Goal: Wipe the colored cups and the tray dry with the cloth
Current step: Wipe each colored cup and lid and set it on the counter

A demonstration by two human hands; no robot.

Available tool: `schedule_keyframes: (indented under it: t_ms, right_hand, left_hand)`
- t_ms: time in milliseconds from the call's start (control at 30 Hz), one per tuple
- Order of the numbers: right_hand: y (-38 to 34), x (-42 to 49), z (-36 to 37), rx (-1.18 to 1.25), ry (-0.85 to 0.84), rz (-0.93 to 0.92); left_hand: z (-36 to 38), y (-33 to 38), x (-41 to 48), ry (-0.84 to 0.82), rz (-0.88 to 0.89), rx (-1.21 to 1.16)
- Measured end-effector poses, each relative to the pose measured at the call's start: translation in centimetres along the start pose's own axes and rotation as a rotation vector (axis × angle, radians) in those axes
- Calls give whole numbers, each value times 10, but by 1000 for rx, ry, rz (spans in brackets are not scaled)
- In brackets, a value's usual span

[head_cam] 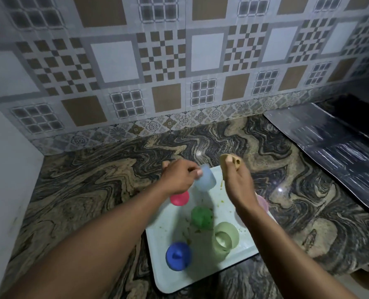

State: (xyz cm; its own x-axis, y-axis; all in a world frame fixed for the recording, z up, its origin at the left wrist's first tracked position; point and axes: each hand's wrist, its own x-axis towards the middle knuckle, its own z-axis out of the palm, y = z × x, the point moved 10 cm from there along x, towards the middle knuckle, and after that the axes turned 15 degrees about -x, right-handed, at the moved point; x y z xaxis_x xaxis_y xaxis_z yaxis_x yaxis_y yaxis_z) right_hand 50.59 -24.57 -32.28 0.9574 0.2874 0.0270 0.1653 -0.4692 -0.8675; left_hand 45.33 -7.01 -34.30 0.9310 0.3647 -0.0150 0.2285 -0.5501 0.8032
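Your left hand (pixel 177 177) only pinches the pale blue cup (pixel 205 179) — it may slip; your right hand (pixel 238 184) grips the cloth (pixel 225 159).

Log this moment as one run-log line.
left hand: grips light blue cup over tray | right hand: pinches cloth, apart from cup | tray: greenish smears, pale green cup on its side
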Motion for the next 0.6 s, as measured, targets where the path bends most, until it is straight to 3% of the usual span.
schedule_keyframes:
  t_ms: [67,133,267,400,533,600]
  right_hand:
    - [-18,-9,29,-92,-90,-161]
    - [-26,-16,52,-104,-162,-204]
    - [-19,-8,63,97,-259,86]
    - [-12,-31,92,648,-659,508]
    - [-19,-52,94,755,-791,578]
    - [-15,-46,89,716,-721,561]
  left_hand:
    - [-5,16,-4,-38,21,-201]
    - [-10,30,-10,-78,59,-293]
    - [-29,30,-21,-86,95,-441]
    - [-40,44,-34,-102,89,-664]
    - [-40,48,-37,-177,63,-729]
    - [-39,45,-38,-203,39,-717]
